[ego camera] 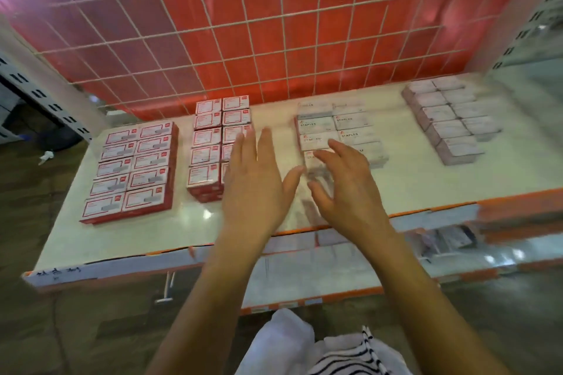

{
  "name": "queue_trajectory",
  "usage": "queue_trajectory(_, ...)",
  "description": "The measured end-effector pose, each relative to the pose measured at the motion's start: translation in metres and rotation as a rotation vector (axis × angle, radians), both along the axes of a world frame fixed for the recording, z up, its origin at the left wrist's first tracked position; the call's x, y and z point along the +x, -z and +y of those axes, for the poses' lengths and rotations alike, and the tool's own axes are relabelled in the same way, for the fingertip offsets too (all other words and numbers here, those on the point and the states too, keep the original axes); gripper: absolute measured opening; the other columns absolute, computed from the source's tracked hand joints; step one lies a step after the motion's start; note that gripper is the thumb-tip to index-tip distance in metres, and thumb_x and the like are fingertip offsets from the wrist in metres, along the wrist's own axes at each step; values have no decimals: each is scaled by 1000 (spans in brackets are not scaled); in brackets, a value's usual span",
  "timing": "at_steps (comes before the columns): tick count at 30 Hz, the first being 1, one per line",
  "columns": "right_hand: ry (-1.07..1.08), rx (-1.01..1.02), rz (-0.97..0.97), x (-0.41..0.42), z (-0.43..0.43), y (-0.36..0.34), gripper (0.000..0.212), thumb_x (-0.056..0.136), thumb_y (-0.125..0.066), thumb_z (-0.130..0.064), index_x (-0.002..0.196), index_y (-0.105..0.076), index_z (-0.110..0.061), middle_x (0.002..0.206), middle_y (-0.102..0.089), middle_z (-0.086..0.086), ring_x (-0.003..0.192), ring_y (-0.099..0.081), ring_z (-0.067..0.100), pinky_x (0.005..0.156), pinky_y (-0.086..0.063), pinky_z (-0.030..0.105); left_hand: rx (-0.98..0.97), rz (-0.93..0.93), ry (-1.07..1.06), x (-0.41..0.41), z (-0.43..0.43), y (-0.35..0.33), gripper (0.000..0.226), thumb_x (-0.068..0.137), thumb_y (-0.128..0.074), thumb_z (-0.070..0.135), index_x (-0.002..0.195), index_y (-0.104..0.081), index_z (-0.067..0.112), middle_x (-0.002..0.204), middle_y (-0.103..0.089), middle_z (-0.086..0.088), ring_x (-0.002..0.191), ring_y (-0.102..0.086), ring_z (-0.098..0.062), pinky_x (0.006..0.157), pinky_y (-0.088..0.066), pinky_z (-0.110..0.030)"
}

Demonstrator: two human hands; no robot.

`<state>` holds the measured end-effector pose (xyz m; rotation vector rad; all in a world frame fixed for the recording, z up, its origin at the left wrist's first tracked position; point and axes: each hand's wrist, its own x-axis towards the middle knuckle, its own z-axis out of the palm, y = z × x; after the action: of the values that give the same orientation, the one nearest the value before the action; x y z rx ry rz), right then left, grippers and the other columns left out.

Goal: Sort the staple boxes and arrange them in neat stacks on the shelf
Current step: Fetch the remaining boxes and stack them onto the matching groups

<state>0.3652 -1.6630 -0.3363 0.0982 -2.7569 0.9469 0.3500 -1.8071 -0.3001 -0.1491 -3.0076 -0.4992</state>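
Observation:
Four blocks of staple boxes stand on the white shelf (189, 222). A low red block (134, 170) lies at the left, two boxes wide. A taller red stack (210, 143) stands beside it. White boxes marked STAPLES (338, 128) sit right of centre, and a pale pinkish block (447, 119) lies at the far right. My left hand (256, 186) hovers with straight fingers in front of the taller red stack, hiding its right column's near boxes. My right hand (344, 189) is spread, fingers loosely bent, over the near left corner of the white block. Neither hand holds anything.
A white wire grid (274, 39) over a red back panel closes the shelf's rear. The shelf's front edge carries an orange and grey label strip (304, 253). A lower shelf with more boxes (451, 240) shows below. Slotted metal uprights stand at both sides.

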Motion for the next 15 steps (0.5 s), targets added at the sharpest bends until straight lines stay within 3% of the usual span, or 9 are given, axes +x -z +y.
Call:
queue_trajectory(2, 39, 50, -14, 12, 29, -3, 50, 83, -64, -21, 129, -53, -6, 143, -41, 19, 133, -36, 37, 109, -30, 46, -2, 0, 48, 8, 33, 3, 76, 93, -41, 54, 152, -9, 19, 160, -7, -7, 148, -1, -25, 118, -8, -40)
queue_trajectory(6, 120, 106, -112, 44, 94, -2, 60, 90, -60, -28, 144, -35, -15, 155, -22, 10, 143, -17, 28, 115, -18, 39, -12, -25, 131, 31, 106, 6, 76, 94, -40, 55, 152, -7, 20, 161, -1, -5, 148, 3, -24, 119, -9, -42)
queue_trajectory(15, 294, 130, -83, 109, 240, -3, 55, 92, -56, -24, 142, -38, -10, 152, -26, 18, 140, -21, 33, 115, -15, 37, 6, -58, 321, 74, 261, 6, 75, 95, -39, 54, 153, -6, 21, 161, 1, -8, 147, 5, -26, 119, -10, -46)
